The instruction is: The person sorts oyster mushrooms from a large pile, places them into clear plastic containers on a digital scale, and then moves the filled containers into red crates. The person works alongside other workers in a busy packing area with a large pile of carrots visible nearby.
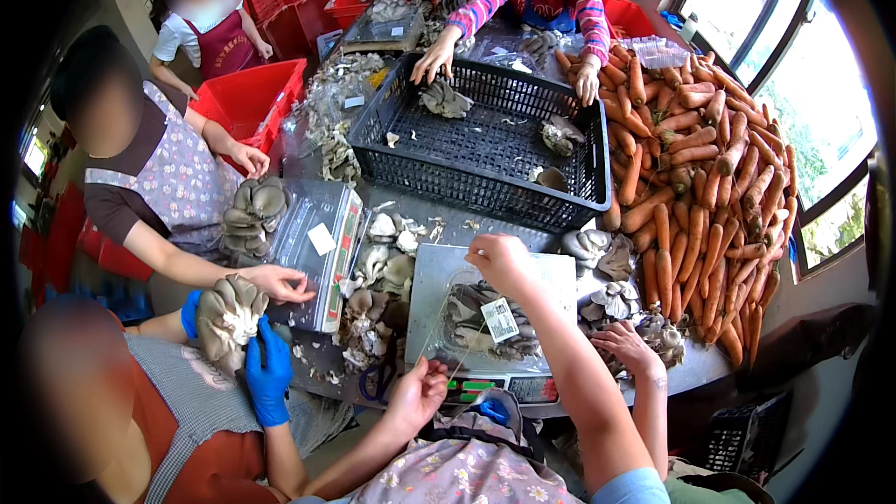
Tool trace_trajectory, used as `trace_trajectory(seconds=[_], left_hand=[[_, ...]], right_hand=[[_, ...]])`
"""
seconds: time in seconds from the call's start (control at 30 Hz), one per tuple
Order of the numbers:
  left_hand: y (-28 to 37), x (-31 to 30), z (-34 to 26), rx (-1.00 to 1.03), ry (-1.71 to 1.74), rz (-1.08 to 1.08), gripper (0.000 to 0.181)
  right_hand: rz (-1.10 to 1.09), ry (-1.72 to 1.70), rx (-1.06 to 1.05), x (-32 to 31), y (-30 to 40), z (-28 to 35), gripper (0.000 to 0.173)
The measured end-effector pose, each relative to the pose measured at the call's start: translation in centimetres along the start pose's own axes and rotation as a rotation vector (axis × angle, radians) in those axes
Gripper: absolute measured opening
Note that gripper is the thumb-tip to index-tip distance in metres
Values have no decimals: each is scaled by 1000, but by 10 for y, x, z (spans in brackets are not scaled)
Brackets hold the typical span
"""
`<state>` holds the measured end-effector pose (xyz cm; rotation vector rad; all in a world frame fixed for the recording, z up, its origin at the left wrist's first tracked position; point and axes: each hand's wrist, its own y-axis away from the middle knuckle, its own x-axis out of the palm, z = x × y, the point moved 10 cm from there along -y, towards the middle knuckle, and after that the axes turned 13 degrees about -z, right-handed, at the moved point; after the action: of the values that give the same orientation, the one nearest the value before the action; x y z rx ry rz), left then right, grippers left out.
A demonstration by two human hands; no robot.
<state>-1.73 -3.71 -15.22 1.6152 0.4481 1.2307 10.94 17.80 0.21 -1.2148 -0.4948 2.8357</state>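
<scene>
A clear plastic tray of grey oyster mushrooms (465,315) with a printed white label (499,320) lies on the metal plate of a digital scale (553,273). A thin yellowish rubber band (435,325) stretches across the tray's left part. My left hand (420,392) pinches its near end at the scale's front left corner. My right hand (500,262) is raised over the tray's far side, fingertips closed at the band's far end; the fingers partly hide the grip. Loose oyster mushrooms (381,266) lie left of the scale, and more (586,246) lie to its right.
A black plastic crate (483,196) with a few mushrooms stands beyond the scale, a co-worker's hands at it. Carrots (700,189) are heaped at right. A second scale (336,273) with plastic trays is at left. Co-workers' hands (269,371) (630,346) are close on both sides.
</scene>
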Motion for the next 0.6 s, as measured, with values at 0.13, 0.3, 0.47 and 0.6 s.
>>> trace_trajectory(seconds=[0.13,0.3,0.47,0.6], left_hand=[[-22,16,-20,23,31,-23,40],[-11,68,-40,-27,-64,76,31],[-15,117,-48,-126,-246,432,43],[-13,130,-24,-177,-295,550,38]], right_hand=[[225,111,-10,43,-15,-11,12],[131,-106,109,6,-31,-8,7],[61,-314,401,-46,-8,-39,13],[60,-171,674,-50,51,-111,15]])
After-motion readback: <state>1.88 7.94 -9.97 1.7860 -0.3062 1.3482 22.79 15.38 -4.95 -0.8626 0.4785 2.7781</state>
